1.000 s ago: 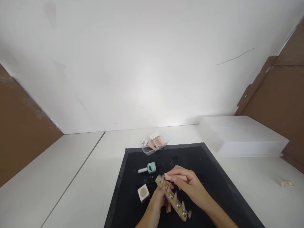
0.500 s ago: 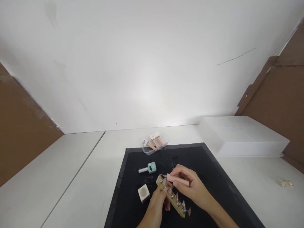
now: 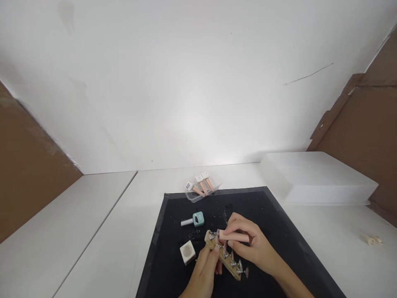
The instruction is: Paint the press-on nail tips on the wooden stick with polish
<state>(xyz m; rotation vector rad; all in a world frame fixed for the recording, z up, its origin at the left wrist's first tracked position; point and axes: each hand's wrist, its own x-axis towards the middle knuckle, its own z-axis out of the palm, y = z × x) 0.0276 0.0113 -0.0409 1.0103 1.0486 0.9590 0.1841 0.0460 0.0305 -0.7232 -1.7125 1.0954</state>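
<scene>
My left hand (image 3: pixel 204 267) is closed around a wooden nail tip stand (image 3: pixel 231 267), held slantwise above the black mat. Along the stand sit several small metal posts bearing pinkish, translucent nail tips (image 3: pixel 240 265). Between the fingers of my right hand (image 3: pixel 248 240) is a nail polish brush (image 3: pixel 234 236) with a pale pink cap handle. Its brush end lies at the upper left nail tip; whether it touches cannot be made out. To the left stands an open white square polish bottle (image 3: pixel 187 252). Behind it lies a teal bottle (image 3: pixel 198 219) with a pale cap.
A clear tray (image 3: pixel 194 200) holding several white bottles with pink caps (image 3: pixel 200 180) sits at the back edge of the black mat (image 3: pixel 248 203). A translucent white box (image 3: pixel 319 178) stands back right. Small cream rings (image 3: pixel 371 239) lie far right, and a white wall rises behind.
The brush has shifted slightly right and down, its tip now behind the upper nail tip. My left hand has tilted the stand a little. The bottles and tray have stayed put.
</scene>
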